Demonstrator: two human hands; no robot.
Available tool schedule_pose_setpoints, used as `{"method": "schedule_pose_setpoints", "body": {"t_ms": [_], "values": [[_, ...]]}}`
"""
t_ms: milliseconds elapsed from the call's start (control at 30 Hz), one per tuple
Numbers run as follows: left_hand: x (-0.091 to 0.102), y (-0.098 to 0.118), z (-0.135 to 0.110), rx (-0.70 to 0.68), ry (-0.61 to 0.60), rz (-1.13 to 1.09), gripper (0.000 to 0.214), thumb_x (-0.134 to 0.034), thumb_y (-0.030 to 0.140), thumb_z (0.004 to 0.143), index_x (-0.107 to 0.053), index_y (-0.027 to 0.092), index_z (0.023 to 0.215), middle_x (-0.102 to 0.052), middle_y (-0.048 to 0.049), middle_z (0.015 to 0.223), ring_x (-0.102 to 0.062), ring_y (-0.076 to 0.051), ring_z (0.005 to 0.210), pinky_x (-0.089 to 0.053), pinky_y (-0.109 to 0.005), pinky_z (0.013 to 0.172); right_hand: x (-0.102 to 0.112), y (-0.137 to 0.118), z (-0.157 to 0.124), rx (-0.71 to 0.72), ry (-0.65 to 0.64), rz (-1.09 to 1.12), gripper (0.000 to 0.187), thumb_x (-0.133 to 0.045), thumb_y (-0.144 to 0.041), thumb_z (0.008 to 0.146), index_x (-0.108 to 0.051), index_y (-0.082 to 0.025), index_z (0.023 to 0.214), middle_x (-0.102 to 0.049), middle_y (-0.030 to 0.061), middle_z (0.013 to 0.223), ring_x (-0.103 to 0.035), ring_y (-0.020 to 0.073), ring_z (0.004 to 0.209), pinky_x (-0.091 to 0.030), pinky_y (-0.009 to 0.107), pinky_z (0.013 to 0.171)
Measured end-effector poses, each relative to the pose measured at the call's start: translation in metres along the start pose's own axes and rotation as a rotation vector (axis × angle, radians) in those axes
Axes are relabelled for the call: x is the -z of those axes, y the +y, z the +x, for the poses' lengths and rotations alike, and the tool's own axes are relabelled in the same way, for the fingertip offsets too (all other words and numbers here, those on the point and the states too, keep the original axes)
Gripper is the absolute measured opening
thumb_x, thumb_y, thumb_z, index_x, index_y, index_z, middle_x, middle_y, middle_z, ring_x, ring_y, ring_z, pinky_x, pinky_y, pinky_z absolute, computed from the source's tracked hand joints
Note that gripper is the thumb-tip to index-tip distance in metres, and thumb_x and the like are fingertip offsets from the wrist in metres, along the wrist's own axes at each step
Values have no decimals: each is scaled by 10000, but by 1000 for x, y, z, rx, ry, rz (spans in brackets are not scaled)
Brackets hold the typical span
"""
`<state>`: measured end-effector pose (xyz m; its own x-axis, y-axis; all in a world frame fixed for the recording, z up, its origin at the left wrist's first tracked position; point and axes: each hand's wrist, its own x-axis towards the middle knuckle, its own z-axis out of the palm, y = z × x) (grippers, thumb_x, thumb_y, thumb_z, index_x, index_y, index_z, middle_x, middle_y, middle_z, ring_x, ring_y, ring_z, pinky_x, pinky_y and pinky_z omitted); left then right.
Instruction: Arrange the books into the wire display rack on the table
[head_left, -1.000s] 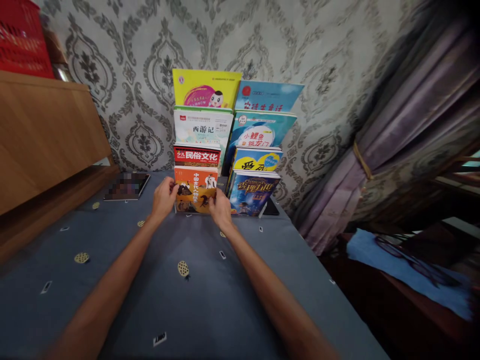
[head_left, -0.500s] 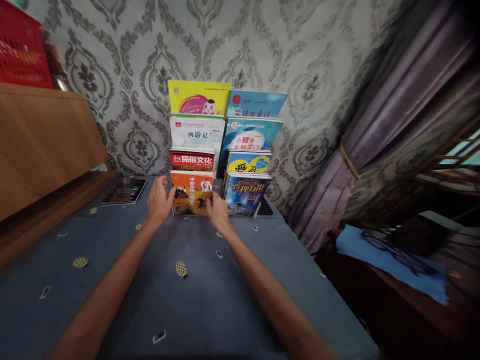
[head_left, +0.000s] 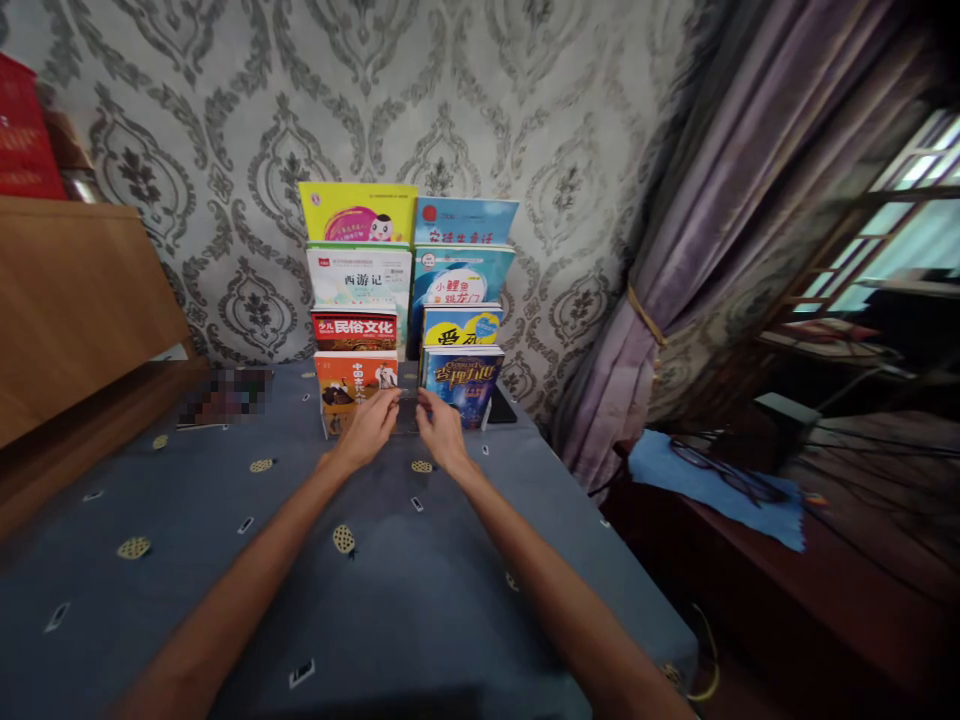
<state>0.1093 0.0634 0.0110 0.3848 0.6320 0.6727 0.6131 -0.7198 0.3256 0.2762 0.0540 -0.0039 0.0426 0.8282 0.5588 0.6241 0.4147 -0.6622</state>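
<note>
Head view, orange book (head_left: 335,388) behind left hand (head_left: 367,430), navy book (head_left: 474,388) behind right hand (head_left: 442,432), each grip's hold unclear

And here on the counter (head_left: 405,620) stand two columns of books (head_left: 355,268) side by side: left grip (head_left: 367,428) before the left column (head_left: 356,327), right grip (head_left: 443,430) before the right column (head_left: 466,270), the wall (head_left: 600,150) behind both. Over to the left, a flat item (head_left: 225,398) lies near the cabinet (head_left: 67,310), which carries a basket (head_left: 26,140); across on the right hangs a curtain (head_left: 675,250), and beyond the counter's edge, eyeglasses (head_left: 731,480) lie on a cloth (head_left: 780,528).
</note>
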Motion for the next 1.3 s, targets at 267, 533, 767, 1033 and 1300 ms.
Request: {"method": "schedule_pose_setpoints", "body": {"t_ms": [267,533,767,1033,1300], "values": [[-42,22,30,283,-123,6,506,-468,244,963,-425,124,1454,-595,-167,1410,-581,-246,1299,-455,-397,1097,62,55,-10,-142,468,78,453,-440,-293,883,-541,-127,1291,-662,172,1194,-643,257,1088,-523,428,950],[-45,53,47,466,-213,255,505,-403,270,1009,-366,85,1477,-718,-207,1148,-703,-278,1077,-511,-345,900,43,100,3,-263,395,223,603,-422,-276,854,-452,-88,1426,-536,200,1458,-520,260,1347,-389,473,1143],[-41,58,52,480,-275,323,363,-388,300,1021,-511,140,1323,-741,-183,1032,-727,-285,1002,-514,-335,823,38,107,1,-210,376,176,632,-389,-207,823,-478,-136,1444,-563,128,1458,-522,219,1347,-376,448,1160],[-39,57,61,461,-298,361,313,-357,227,1023,-611,122,1172,-736,-199,1007,-727,-280,999,-515,-335,833,39,100,0,-192,397,136,632,-376,-183,783,-516,-125,1396,-612,142,1393,-581,220,1272,-430,433,1110],[-37,56,63,452,-299,383,324,-364,224,1021,-624,117,1184,-736,-200,1000,-727,-284,983,-521,-342,824,43,92,1,-203,406,134,607,-393,-185,788,-521,-157,1381,-616,127,1372,-574,225,1256,-432,439,1095]]}}
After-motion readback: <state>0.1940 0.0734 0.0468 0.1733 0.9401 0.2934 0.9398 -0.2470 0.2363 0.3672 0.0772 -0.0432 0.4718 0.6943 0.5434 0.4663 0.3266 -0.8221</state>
